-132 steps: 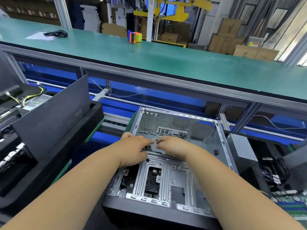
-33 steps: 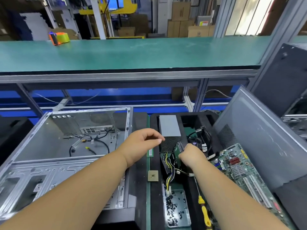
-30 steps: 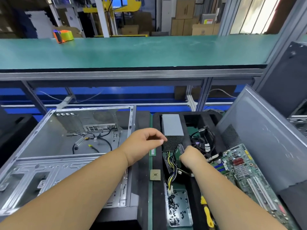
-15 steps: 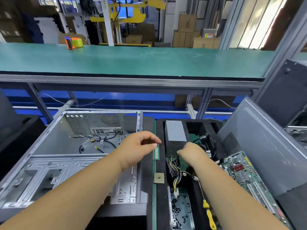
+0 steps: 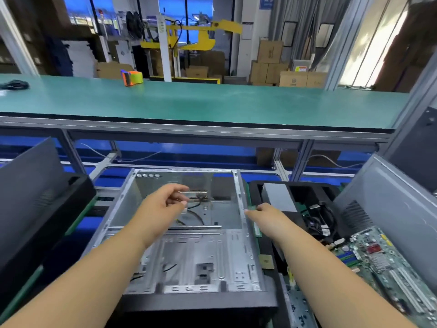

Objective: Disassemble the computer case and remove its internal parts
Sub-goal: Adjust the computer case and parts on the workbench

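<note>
The open computer case (image 5: pixel 194 256) lies on its side in the middle, a grey metal shell with black cables (image 5: pixel 196 209) loose on its floor. My left hand (image 5: pixel 163 204) hovers over the case's interior with fingers loosely curled and nothing in them. My right hand (image 5: pixel 262 214) reaches left, its fingertips at the case's right wall. Removed parts lie in the black tray (image 5: pixel 255 185) to the right: a grey power supply (image 5: pixel 279 197), a bundle of cables (image 5: pixel 316 221) and a green motherboard (image 5: pixel 387 263).
A green memory stick (image 5: pixel 257 230) and a square CPU chip (image 5: pixel 266 261) lie between case and tray. A grey side panel (image 5: pixel 390 204) leans at the right, a black panel (image 5: pixel 30 185) at the left. A green bench (image 5: pixel 189 102) with a tape dispenser (image 5: pixel 132 78) spans behind.
My view has swung left, centring the case. My right hand left the cables in the tray and moved left to the case's wall. My left hand moved over the case's interior.
</note>
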The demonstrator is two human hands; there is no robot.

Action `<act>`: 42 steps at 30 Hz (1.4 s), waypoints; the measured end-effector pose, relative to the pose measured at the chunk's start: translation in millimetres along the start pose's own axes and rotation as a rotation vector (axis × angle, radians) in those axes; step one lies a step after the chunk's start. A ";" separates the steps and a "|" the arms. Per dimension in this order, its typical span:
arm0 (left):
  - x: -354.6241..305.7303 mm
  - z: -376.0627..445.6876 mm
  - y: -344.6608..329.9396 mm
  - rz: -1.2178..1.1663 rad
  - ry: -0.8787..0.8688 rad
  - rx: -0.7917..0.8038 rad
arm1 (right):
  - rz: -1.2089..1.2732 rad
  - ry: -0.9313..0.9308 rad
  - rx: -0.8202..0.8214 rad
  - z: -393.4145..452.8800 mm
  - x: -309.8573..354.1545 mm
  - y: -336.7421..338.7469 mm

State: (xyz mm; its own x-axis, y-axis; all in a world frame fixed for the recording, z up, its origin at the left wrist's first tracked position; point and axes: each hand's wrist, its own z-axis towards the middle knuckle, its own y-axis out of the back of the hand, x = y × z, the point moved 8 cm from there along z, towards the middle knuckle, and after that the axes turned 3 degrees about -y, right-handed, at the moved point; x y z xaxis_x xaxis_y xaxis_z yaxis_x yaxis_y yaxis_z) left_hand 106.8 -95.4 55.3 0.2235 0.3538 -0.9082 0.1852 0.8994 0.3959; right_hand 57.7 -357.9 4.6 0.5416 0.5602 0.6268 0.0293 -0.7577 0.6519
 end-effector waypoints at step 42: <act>93.8 90.6 166.6 0.142 0.313 -0.178 | 0.269 -0.038 -0.376 38.7 82.6 42.3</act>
State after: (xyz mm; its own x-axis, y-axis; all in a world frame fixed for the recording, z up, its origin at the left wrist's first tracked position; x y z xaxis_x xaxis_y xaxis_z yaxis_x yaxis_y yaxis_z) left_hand 245.3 64.4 48.4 -0.0732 0.5145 -0.8544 -0.0020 0.8566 0.5160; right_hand 136.2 -356.6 67.4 0.5192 0.3422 0.7832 -0.4191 -0.6967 0.5822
